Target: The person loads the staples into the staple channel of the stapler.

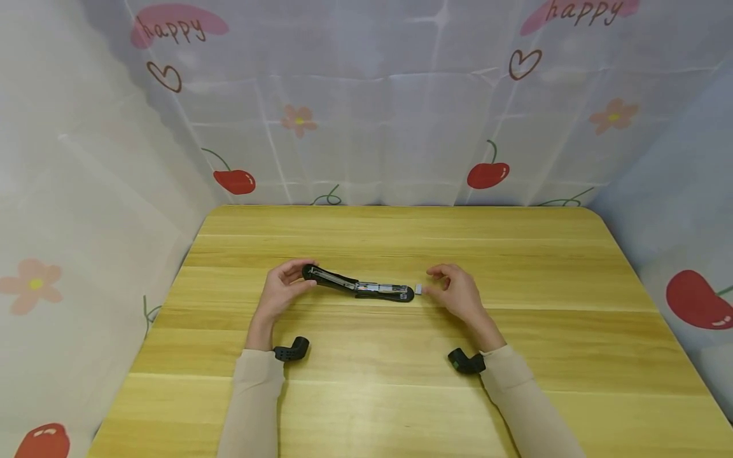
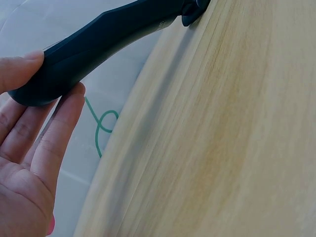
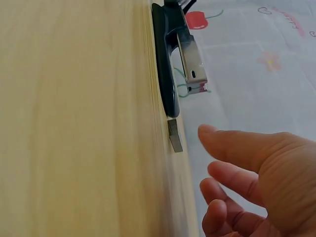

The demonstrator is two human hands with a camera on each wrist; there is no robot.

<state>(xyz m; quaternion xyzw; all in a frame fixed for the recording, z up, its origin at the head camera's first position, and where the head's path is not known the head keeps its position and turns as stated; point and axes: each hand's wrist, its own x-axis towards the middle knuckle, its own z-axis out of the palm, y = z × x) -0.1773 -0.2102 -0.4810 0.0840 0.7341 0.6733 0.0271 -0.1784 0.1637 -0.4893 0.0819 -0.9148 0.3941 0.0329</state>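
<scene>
A black stapler is folded wide open, its metal inside facing up. My left hand pinches the end of its upper arm between thumb and fingers, holding that arm raised, as the left wrist view shows with the black cover. The base lies on the table at the right, with the metal magazine standing up from it in the right wrist view. Just off the base's tip sits a short strip of staples. My right hand hovers beside this strip, thumb and fingers apart, holding nothing.
The wooden table ends at the back against a hanging printed cloth with cherries and flowers. Each wrist carries a black camera, the left one and the right one close above the table.
</scene>
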